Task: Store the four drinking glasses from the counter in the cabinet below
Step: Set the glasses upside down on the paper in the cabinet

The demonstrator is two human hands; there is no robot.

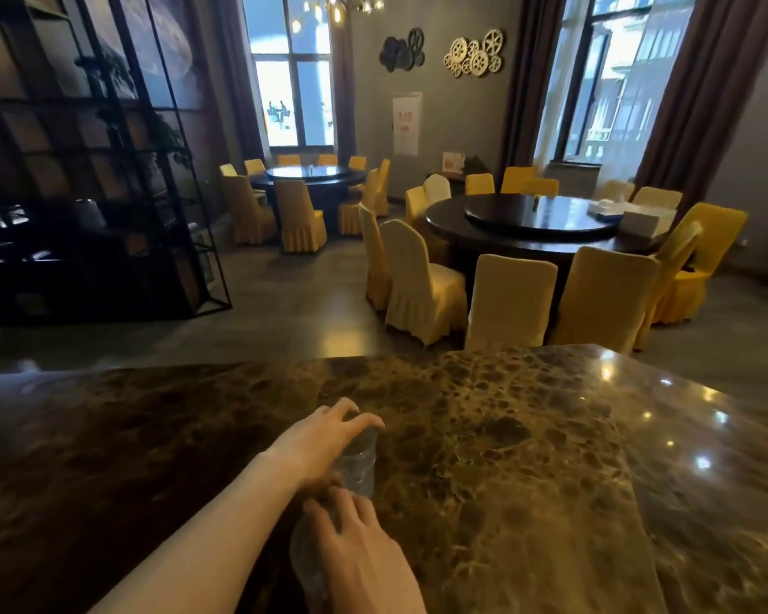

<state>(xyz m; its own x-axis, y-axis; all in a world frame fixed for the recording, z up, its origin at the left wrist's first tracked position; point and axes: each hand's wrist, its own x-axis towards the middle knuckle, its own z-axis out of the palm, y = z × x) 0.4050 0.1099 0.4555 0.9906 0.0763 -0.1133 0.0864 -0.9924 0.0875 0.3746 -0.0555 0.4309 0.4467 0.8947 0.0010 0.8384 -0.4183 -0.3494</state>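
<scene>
Two clear drinking glasses stand on the dark marble counter (528, 458). My left hand (324, 436) reaches over the farther glass (360, 467) and grips its rim from above with curled fingers. Closer to me, my right hand (360, 551) holds the nearer glass (304, 556) from above, fingers curled round its top. Both glasses are blurred and partly hidden by the hands. No other glasses show on the counter. The cabinet below is out of view.
The counter's far edge (373, 358) runs across the middle of the view. Beyond it lie round dining tables (533, 223) ringed by yellow-covered chairs (511, 299). A black metal shelf unit (107, 192) stands at the left.
</scene>
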